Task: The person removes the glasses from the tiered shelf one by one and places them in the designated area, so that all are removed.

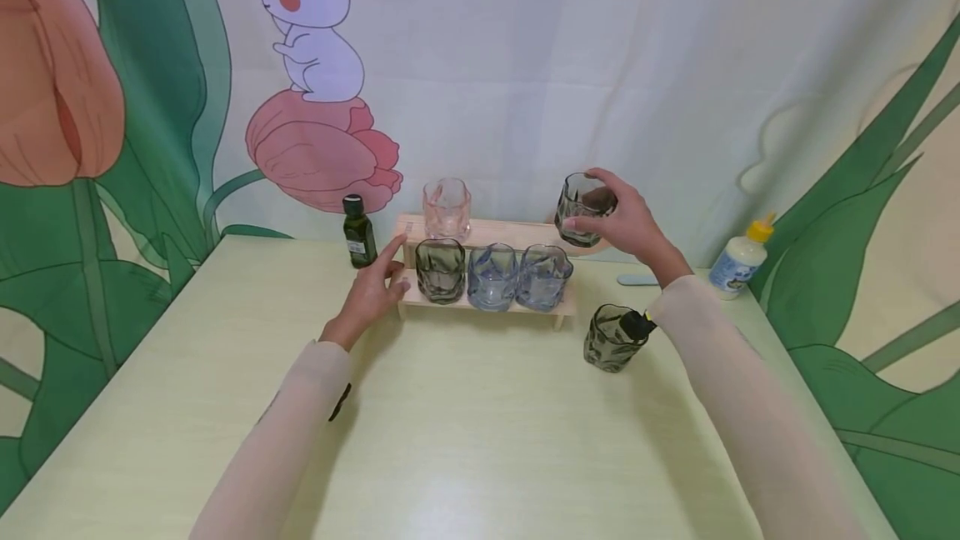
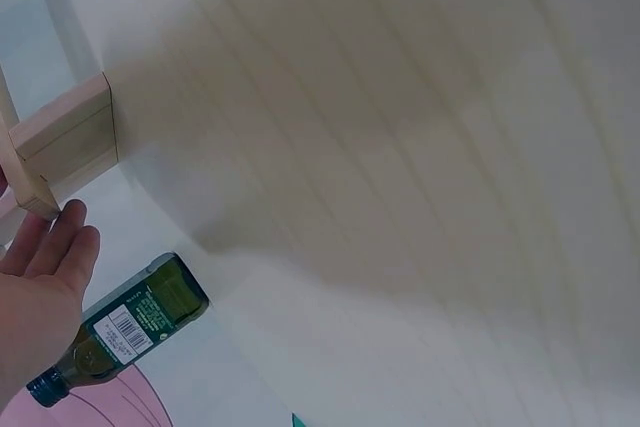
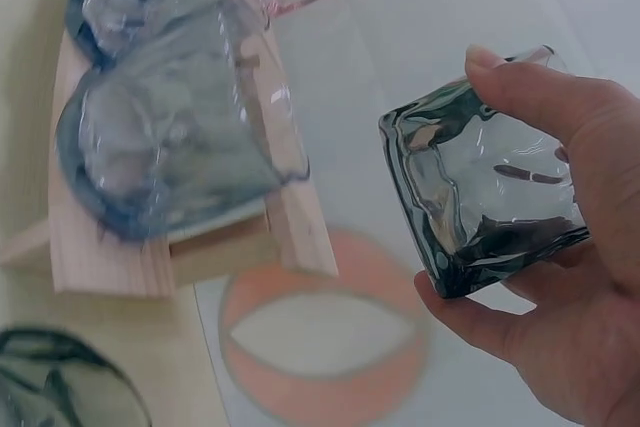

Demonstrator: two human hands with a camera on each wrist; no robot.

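My right hand [image 1: 627, 217] grips a dark grey faceted glass [image 1: 578, 208], raised just above the right end of the two-tier wooden rack [image 1: 517, 232]. In the right wrist view, thumb and fingers spread around this glass [image 3: 480, 182]. At the rack's left end my left hand [image 1: 372, 288] rests its fingers against the wood; its fingertips [image 2: 72, 215] touch the rack in the left wrist view. The lower tier bears another dark grey glass [image 1: 440, 272] and two bluish glasses, one in the middle [image 1: 492, 277] and one at right [image 1: 543, 277]. A pink glass [image 1: 447, 208] stands on the upper tier.
Right of the rack, another dark glass [image 1: 609, 342] stands on the table [image 1: 480, 440], partly overlapped by a black object near my sleeve. A dark green bottle [image 1: 359, 233] stands left. Behind my right forearm are a yellow-capped bottle [image 1: 741, 261] and a pale blue strip [image 1: 636, 280].
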